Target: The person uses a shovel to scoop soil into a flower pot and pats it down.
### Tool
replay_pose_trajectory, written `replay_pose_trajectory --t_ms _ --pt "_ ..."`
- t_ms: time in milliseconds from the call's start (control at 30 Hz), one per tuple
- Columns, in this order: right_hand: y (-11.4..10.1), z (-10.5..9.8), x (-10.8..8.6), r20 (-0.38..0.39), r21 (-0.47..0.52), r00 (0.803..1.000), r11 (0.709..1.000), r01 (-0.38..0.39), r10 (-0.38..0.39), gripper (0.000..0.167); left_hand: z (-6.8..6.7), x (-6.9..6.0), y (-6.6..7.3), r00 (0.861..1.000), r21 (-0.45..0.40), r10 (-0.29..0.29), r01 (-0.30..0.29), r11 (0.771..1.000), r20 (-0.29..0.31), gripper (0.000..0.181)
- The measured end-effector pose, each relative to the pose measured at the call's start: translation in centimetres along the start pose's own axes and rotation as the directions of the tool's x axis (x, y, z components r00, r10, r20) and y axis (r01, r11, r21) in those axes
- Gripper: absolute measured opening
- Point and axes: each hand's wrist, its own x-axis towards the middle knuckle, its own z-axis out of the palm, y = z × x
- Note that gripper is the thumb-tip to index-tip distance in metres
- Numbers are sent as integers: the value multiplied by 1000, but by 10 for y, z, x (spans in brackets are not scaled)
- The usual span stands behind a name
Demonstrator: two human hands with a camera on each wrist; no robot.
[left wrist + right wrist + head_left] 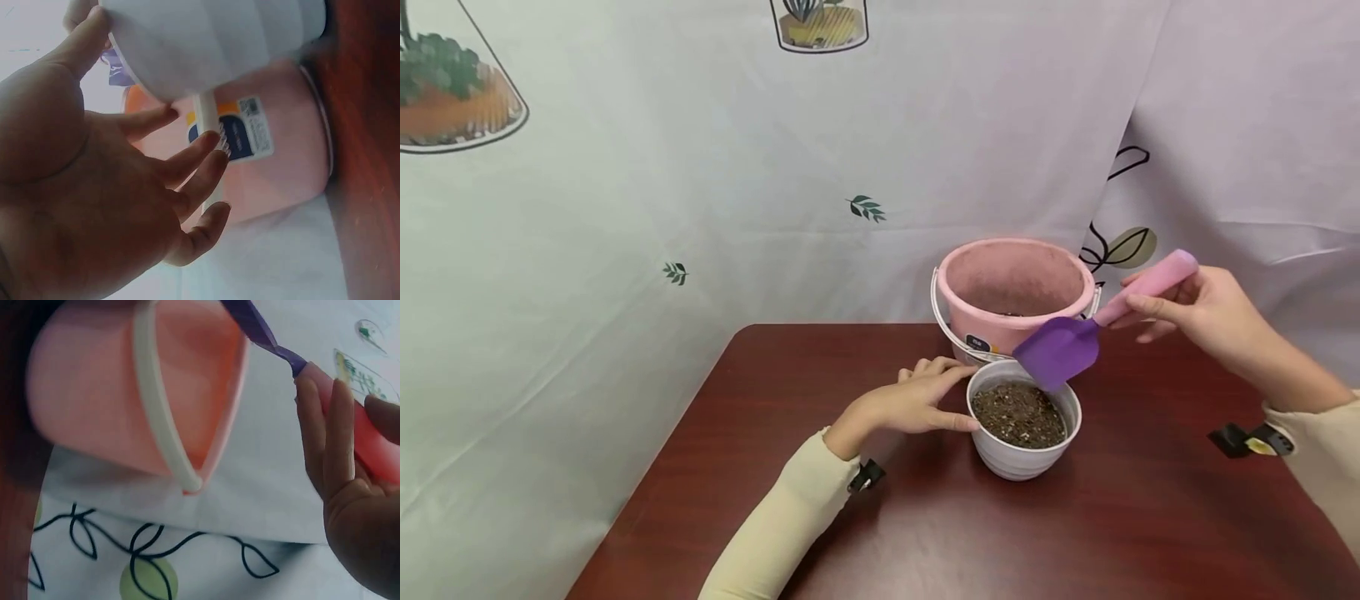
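A white flower pot (1018, 462) filled with dark soil (1015, 417) stands upright on the table. My left hand (917, 400) touches the pot's left rim with thumb and index finger spread; the other fingers (195, 150) stay off the pot, near the pink bucket. Between thumb and fingers, my right hand (1213, 312) holds a garden trowel (1058, 352) by its pink handle (369, 444). The trowel's purple blade tilts down to the left over the pot's back right rim. Whether the blade touches the rim cannot be made out.
Directly behind the pot is the pink bucket (1015, 279), with a white handle (153, 394) hanging across its front. Both stand on a dark red-brown table (820, 367). A pale printed cloth (760, 167) hangs along the table's back and left edges.
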Motion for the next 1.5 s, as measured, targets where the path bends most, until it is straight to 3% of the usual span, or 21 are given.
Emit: replay_pose_trajectory --t_ms 33,100,167,267,367,467,567,667,733,833,900,967,1067,1133,1267,1500 --pt "-2 0 4 9 87 1000 996 -13 13 12 -2 -1 -1 1000 11 5 -5 1000 0 77" --pt "-5 -1 13 57 279 998 960 -9 -7 13 -7 -3 -3 1000 32 17 -17 999 2 73" --pt "-8 -3 23 81 457 997 889 -23 -15 17 -16 -5 -4 999 66 46 -45 997 -10 68" --pt "-13 -8 40 91 599 996 800 -35 -24 18 -33 -6 -5 990 85 104 -96 992 -94 62" --pt "-18 -10 57 20 648 999 760 -49 47 15 -49 -1 -4 954 49 144 -136 990 -265 55" --pt "-20 -8 76 -63 635 986 768 -82 157 15 -54 10 -3 894 -34 105 -132 991 -436 52" --pt "-15 -1 95 -127 576 961 807 -131 247 16 -48 25 -8 838 -112 -3 -70 991 -546 56" --pt "-2 9 113 -139 490 951 854 -176 276 15 -35 40 -16 787 -202 -114 -14 979 -607 63" --pt "8 16 121 -136 376 953 904 -202 269 15 -27 50 -19 751 -270 -172 -8 963 -637 66" --pt "26 25 130 -146 64 963 974 -219 226 17 -19 62 -20 698 -366 -250 -19 930 -671 70" --pt "37 30 135 -147 -150 971 966 -211 189 20 -17 68 -19 673 -411 -295 -14 912 -678 73" --pt "45 36 140 -149 -329 975 922 -205 163 23 -16 71 -17 654 -441 -335 3 898 -678 75" --pt "53 44 147 -101 -403 981 895 -192 165 26 -15 72 -16 641 -477 -372 10 879 -671 75" --pt "54 49 151 -89 -446 982 874 -191 169 28 -15 72 -16 642 -494 -376 -4 870 -668 73" --pt "57 51 159 -35 -454 985 875 -168 170 26 -16 74 -16 650 -522 -374 -42 852 -662 71" --pt "68 55 165 55 -514 984 850 -118 170 25 -16 75 -19 656 -555 -392 -49 830 -645 70"
